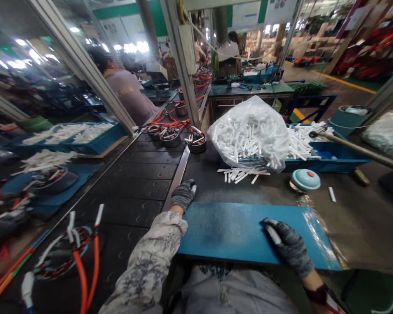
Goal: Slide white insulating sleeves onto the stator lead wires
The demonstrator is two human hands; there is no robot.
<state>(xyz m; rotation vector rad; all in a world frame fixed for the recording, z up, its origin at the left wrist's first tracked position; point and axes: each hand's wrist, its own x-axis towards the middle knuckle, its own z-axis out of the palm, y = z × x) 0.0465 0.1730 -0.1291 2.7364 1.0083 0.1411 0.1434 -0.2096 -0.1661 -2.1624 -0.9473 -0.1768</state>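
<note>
My left hand (184, 195), in a grey-black knit glove, rests at the far left corner of the blue mat (222, 226), beside a metal strip (180, 168). Its fingers are loosely bent and I see nothing held in them. On the right part of the mat lies my right hand (286, 244), gloved alike, fingers reaching forward and thumb alongside. Both thumbs look white, as if wrapped. To the left, a wound motor stator (63, 253) with orange leads and white sleeves sits on the dark conveyor (131, 205).
A clear bag of white tubes (252, 135) stands by a blue tray (340, 163); loose tubes (240, 175) lie before it. A light-blue round-lidded container (305, 179) is at right. Several stators (170, 137) stand farther along the conveyor. A person (131, 91) sits across it.
</note>
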